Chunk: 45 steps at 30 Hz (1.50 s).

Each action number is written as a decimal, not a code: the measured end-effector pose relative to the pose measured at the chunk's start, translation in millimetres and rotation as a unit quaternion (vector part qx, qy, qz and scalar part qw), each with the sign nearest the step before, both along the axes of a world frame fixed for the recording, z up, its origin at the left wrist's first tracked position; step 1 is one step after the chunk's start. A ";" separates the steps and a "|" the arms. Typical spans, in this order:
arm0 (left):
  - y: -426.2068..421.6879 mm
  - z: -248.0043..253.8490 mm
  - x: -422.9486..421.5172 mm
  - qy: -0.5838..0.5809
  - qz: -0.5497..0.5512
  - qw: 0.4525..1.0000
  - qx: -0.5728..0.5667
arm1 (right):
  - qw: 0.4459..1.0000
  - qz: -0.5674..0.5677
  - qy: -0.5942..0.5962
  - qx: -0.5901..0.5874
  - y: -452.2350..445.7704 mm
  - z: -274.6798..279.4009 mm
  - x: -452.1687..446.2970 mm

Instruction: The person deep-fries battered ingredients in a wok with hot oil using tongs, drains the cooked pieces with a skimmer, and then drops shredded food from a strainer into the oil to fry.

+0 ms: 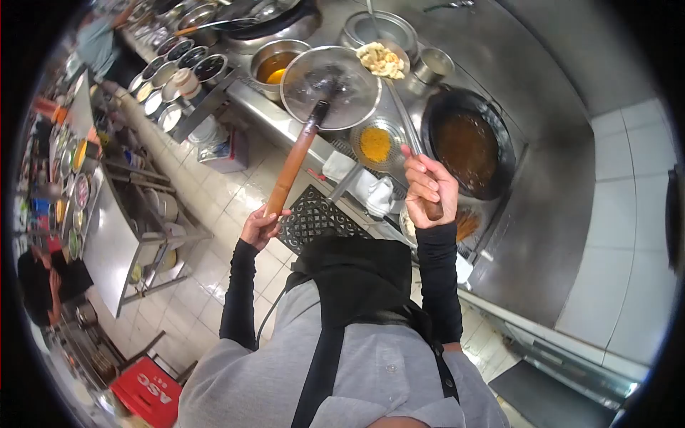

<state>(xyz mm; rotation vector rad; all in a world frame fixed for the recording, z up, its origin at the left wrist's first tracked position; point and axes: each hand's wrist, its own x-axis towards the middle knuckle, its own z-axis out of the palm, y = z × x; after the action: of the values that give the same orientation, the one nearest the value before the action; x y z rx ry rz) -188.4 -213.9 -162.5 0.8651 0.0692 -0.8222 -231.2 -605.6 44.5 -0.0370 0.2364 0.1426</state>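
Note:
My left hand [262, 227] is closed around the wooden handle of a round fine-mesh strainer [300, 77], held out over the counter edge. In my right hand [432, 185] is the handle of a metal ladle [403, 114]. Pale, lumpy food pieces [383, 61] fill the ladle's bowl, just right of the strainer's rim. To the right of the ladle sits a black wok [508, 135] with dark brown liquid in it. Between the two tools lies a perforated skimmer [396, 128] with yellow crumbs in it.
A metal pot [262, 60] of yellow-orange liquid stands behind the strainer, and a small steel pot [434, 65] behind the wok. White cloths [371, 189] lie at the counter edge. A black mat [314, 217] covers the floor tiles. Other people [96, 43] stand at the left.

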 end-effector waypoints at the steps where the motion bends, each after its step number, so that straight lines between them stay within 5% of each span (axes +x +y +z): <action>1: 2.7 0.6 0.0 -0.015 0.010 1.000 0.018 | 1.000 0.007 0.006 -0.002 1.1 0.6 2.9; 6: 26.6 8.6 -22.9 0.046 0.119 0.991 0.048 | 0.999 0.043 0.004 -0.010 4.4 1.2 20.5; 8: 57.2 -40.3 -48.1 0.090 0.180 0.971 0.126 | 0.997 0.069 -0.008 -0.028 2.8 0.6 29.4; 13: 114.2 -60.6 -125.6 0.161 0.166 0.922 0.309 | 0.995 0.094 -0.019 -0.034 23.9 0.7 62.8; 22: 255.4 -166.3 -191.7 0.339 0.248 0.855 0.305 | 0.986 0.157 -0.063 -0.003 151.6 2.5 174.3; 31: 453.5 -151.9 -140.2 0.253 0.391 0.860 0.208 | 0.961 0.234 -0.128 0.078 372.1 -0.8 329.2; 32: 475.4 -131.7 -125.5 0.231 0.375 0.858 0.264 | 0.964 0.235 -0.097 0.079 395.2 -0.3 351.1; 34: 492.7 -85.5 -95.1 0.170 0.349 0.848 0.360 | 0.960 0.256 -0.081 0.081 433.0 -2.8 387.7; 37: 518.8 -47.7 -73.3 0.113 0.409 0.844 0.329 | 0.956 0.274 -0.091 0.047 500.7 -0.1 428.6; 45: 532.3 -4.6 -28.9 0.086 0.347 0.849 0.389 | 0.940 0.325 -0.099 0.013 672.7 -7.8 524.7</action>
<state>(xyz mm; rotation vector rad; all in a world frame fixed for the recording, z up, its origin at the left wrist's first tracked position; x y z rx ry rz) -217.2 318.4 -167.1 1.4006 0.8790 -0.1438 293.5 67.1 36.7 -0.1028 0.0119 0.7985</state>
